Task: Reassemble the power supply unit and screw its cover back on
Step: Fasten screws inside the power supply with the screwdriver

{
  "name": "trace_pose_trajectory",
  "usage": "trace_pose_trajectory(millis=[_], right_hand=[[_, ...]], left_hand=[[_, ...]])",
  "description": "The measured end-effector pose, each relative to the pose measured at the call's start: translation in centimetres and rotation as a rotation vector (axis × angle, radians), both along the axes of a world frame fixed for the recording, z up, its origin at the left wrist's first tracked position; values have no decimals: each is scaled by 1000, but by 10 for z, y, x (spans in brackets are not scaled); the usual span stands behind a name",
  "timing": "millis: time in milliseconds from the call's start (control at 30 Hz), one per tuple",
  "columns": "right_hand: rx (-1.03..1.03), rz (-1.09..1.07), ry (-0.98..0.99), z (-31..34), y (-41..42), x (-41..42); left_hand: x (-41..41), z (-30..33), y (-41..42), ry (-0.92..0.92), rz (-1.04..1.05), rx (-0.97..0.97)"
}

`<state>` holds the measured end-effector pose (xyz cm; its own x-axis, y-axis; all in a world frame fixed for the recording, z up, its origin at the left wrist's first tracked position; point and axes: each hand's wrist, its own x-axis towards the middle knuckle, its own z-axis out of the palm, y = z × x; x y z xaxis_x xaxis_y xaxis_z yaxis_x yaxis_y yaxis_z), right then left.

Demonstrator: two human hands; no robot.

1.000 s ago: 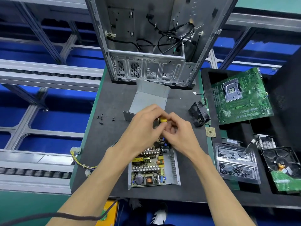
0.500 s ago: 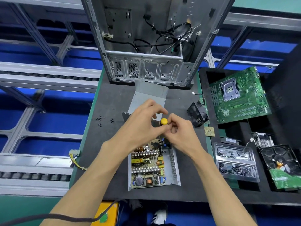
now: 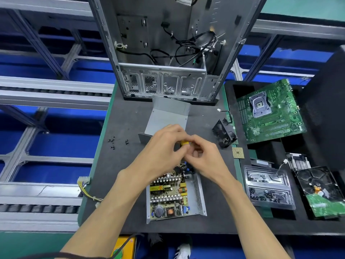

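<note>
Since a moment ago our left hand [image 3: 164, 146] has curled back over the yellow screwdriver handle [image 3: 184, 142], and both hands pinch it, our right hand [image 3: 207, 157] steadying, likely to drive a board screw. Just below them lies the open grey metal power supply tray [image 3: 199, 193], circuit board bare; its folded grey cover [image 3: 168, 116] waits just beyond our fingers.

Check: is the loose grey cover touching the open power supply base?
Cannot tell. In the head view both hands hide the space between cover and base.
</note>
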<state>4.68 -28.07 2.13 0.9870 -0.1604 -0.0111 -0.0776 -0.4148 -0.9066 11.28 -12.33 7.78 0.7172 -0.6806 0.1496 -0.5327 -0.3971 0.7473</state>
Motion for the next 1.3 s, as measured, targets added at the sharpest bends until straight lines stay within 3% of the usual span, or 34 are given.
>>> trace_pose_trajectory(millis=[133,233,400,633,833,1300], right_hand=[[-25,-19,-34,3,3,-3],[-21,-47,-135,13,11,2],[133,-109,-211,30,38,21],[300,-47,-80,20,75,38],[236,-26,-23,11,87,45],[210,-71,-29,13,74,43]], left_hand=[[0,-2,7,39,29,-52],[2,-6,23,111,246,-188],[12,-21,62,218,567,-237],[38,-78,129,284,905,126],[44,-111,138,348,956,253],[53,-123,121,192,996,383]])
